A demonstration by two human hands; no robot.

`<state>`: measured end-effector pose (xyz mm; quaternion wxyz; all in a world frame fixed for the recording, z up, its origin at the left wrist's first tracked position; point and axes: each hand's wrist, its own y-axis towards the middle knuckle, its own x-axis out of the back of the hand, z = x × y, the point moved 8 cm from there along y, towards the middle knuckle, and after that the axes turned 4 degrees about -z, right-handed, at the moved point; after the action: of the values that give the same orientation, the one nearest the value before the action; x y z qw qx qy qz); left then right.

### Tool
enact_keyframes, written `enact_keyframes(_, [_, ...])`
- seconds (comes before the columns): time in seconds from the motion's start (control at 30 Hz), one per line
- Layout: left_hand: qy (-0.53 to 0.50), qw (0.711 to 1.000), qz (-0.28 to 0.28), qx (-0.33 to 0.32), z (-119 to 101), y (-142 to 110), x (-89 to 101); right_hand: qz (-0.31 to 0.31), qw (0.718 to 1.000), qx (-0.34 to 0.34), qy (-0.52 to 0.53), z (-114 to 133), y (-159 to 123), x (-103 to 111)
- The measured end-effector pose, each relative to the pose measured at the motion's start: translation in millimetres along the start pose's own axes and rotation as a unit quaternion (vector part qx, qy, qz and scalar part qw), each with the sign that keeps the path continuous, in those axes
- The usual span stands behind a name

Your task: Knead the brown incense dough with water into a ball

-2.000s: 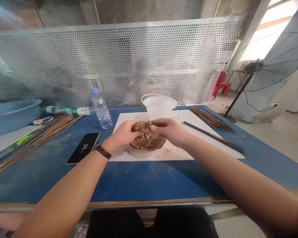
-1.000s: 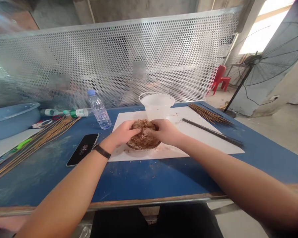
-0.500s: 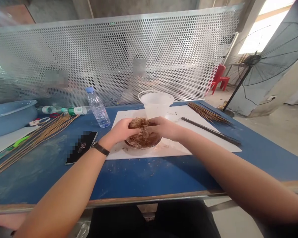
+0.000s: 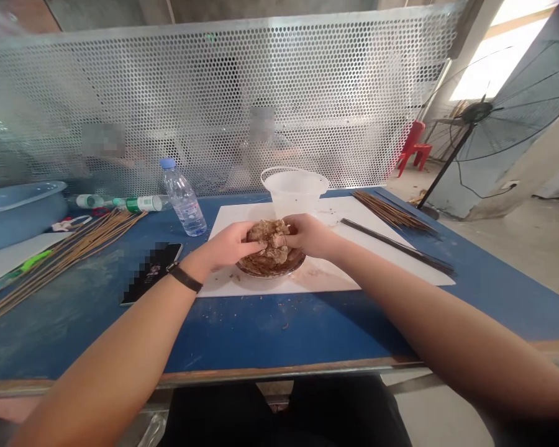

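Observation:
Between my two hands is a lumpy brown mass of dough-like paste (image 4: pixel 272 239), held over a shallow bowl (image 4: pixel 279 271). My left hand (image 4: pixel 235 242) grips the lump from the left, thumb across its front. From the other side my right hand (image 4: pixel 306 236) closes on it, its fingertips partly sunk in or hidden by the paste. More brown material coats the inside of the bowl, which rests on a white sheet (image 4: pixel 340 282). Just behind the bowl stands a whitish plastic bucket (image 4: pixel 295 192) with a raised handle.
A water bottle (image 4: pixel 184 198) and a phone (image 4: pixel 153 273) lie left of the sheet, the bottle upright. Thin brown sticks (image 4: pixel 69 261) and a blue basin (image 4: pixel 18 214) are farther left. Dark sticks (image 4: pixel 398 248) and a brown bundle (image 4: pixel 391 211) lie right. A perforated metal screen (image 4: pixel 214 112) stands behind.
The brown lump has been lifted and turned a little, showing a paler, rougher face. Both hands still grip it and have shifted slightly.

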<state>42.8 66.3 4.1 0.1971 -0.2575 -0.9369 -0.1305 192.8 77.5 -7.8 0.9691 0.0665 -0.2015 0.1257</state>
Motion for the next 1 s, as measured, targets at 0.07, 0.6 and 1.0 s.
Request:
enact_keyframes(0.07, [-0.012, 0.999, 0.028, 0.010, -2.4, -1.8, -2.8, -0.031, 0.996, 0.019, -0.078, 2.7, 3.8, 1.1])
enact_keyframes(0.6, [0.098, 0.994, -0.043, -0.006, -2.3, 1.5, 8.4, 0.089, 0.991, 0.070, -0.076, 17.1, -14.6, -7.4])
enact_keyframes(1.0, [-0.112, 0.991, -0.029, 0.070, 11.4, -1.7, 1.8, -0.101, 0.973, 0.090, -0.187, 20.8, -8.0, 0.6])
